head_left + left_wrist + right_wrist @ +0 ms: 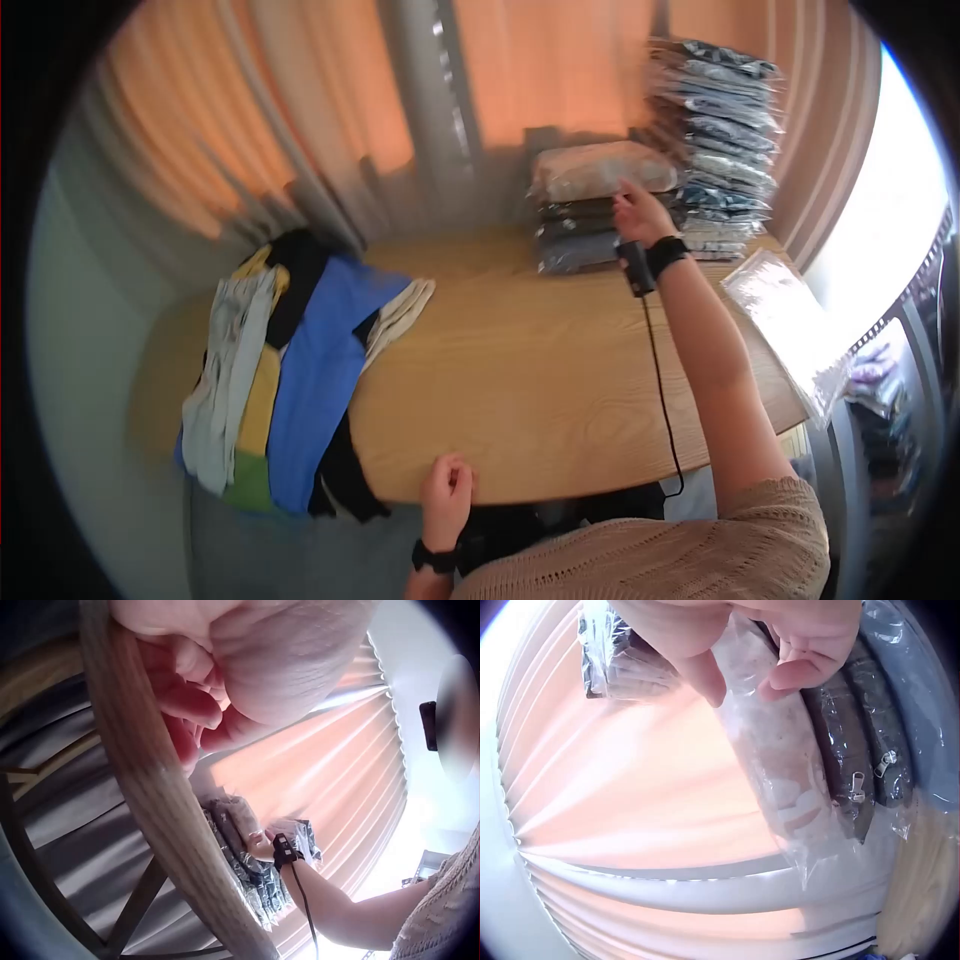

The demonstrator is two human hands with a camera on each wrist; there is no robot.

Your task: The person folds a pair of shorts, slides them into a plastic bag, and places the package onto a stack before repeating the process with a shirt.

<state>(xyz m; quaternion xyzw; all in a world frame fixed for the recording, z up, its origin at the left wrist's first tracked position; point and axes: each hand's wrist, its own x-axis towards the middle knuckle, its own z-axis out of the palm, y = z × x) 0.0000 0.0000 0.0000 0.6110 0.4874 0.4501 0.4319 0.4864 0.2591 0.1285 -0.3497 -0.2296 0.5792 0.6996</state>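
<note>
My right hand (643,215) is at the front of a short pile of bagged garments, right by its pinkish top bag (605,168). In the right wrist view the thumb and fingertips are apart over this clear plastic bag (776,757), with nothing pinched between them. Beneath it lie dark bagged garments (844,739) with zip pulls and a grey-blue one (578,252). My left hand (447,495) rests at the table's front edge (161,802), fingers loosely curled, holding nothing.
A tall stack of bagged garments (735,150) stands behind on the right. Flat clear plastic bags (785,320) lie along the right table edge. Loose clothes, including a blue garment (325,370) and pale trousers (230,370), are heaped at the left. A cable (660,390) hangs from my right wrist.
</note>
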